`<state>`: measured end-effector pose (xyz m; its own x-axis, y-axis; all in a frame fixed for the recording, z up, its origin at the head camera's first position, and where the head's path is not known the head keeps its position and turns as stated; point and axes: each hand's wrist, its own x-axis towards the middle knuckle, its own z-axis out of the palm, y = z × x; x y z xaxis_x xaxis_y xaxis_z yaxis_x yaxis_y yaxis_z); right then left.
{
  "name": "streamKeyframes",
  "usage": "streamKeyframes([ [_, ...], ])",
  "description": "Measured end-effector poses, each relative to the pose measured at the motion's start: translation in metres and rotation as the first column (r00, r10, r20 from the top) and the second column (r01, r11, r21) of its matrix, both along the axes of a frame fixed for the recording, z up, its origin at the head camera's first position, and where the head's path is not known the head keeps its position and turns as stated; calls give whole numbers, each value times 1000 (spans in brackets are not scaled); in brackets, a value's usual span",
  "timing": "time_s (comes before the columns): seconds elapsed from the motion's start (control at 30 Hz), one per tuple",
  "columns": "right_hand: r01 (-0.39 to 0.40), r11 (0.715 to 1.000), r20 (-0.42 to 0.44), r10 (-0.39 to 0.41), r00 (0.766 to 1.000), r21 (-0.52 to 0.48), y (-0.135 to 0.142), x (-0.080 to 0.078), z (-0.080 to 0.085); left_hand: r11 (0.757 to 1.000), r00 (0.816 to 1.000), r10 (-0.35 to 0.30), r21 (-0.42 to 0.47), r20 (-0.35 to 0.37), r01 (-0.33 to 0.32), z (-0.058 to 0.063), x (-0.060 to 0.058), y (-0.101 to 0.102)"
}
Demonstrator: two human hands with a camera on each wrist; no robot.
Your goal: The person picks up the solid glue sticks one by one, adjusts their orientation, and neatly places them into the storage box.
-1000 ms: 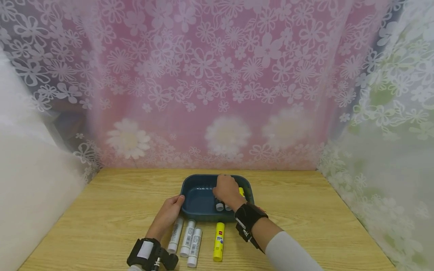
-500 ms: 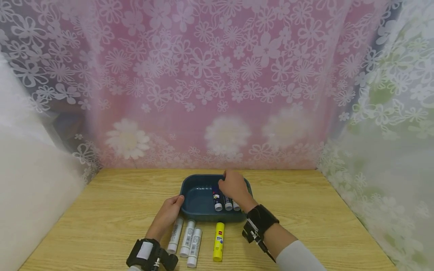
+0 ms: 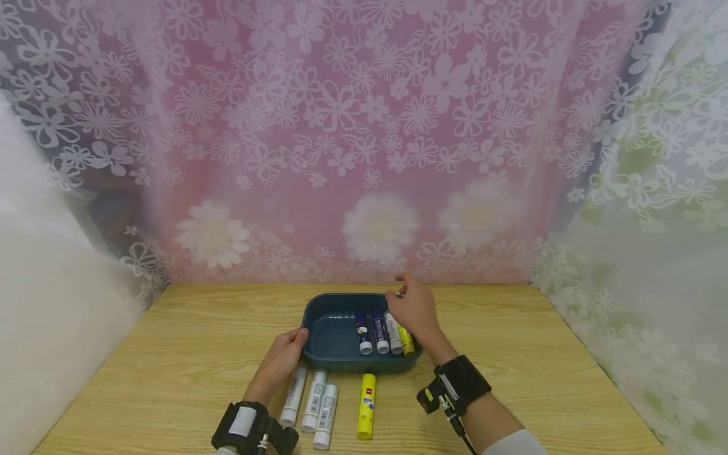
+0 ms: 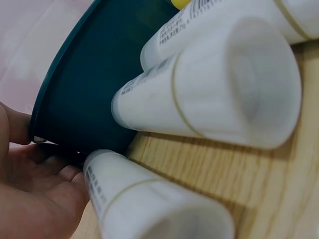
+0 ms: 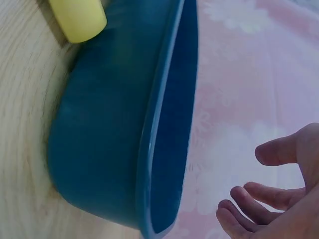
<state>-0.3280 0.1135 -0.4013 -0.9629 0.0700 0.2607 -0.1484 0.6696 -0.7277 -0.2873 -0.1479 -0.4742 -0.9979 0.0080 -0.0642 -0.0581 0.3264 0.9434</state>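
My left hand (image 3: 284,355) grips the left rim of a dark teal plastic tray (image 3: 332,338), thumb at the rim and fingers against the outside in the left wrist view. My right hand (image 3: 415,311) hovers over the tray's back right corner. Nothing is in it; the right wrist view shows thumb and fingers apart. Inside the tray's right half lie a dark blue glue stick (image 3: 363,335), a second dark one (image 3: 380,333), a white glue stick (image 3: 393,333) and a yellow glue stick (image 3: 407,341), the last partly hidden by the right hand.
Before the tray, three white glue sticks (image 3: 315,401) lie close together on the wooden table (image 3: 500,354). A yellow glue stick (image 3: 366,406) lies to their right. Flower-patterned sheets (image 3: 370,158) hang behind the table and at both sides.
My right hand has lifted from among the glue sticks and moved right, its fingers spreading, which uncovers the sticks in the tray. The left hand keeps its hold on the rim.
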Motion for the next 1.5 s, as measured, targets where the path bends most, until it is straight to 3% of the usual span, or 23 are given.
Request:
streamKeyframes([
  [0.2,57,996,46,-54,997,-62,14,5,-6,1000,1000,6,2,2,-6,0,0,-1],
  [0.6,70,989,166,-48,985,-131,31,18,-24,1000,1000,-3,16,-10,3,2,2,-1],
  [1.1,85,978,351,-13,936,-191,38,34,-50,1000,1000,15,-5,-6,-15,1,1,0],
  [1.5,67,965,339,24,940,-253,39,44,-63,1000,1000,21,-5,-7,-21,0,-1,1],
])
